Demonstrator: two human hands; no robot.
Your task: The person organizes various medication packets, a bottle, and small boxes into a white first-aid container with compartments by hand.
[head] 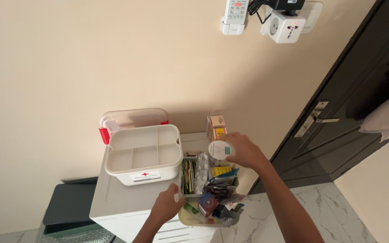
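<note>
The right hand (245,152) wraps its fingers around a small round white container with a teal label (219,150), held above the far end of a clear plastic tray crammed with medicine packets (208,182). The left hand (167,206) pinches that tray's near left corner. The tray overhangs the white cabinet top (113,198); a loose pinch could tip it. A white compartmented first-aid box (143,154) sits left.

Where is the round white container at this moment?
In the head view, the round white container is in the right hand, above the crowded tray, right of the white compartment box.
</note>
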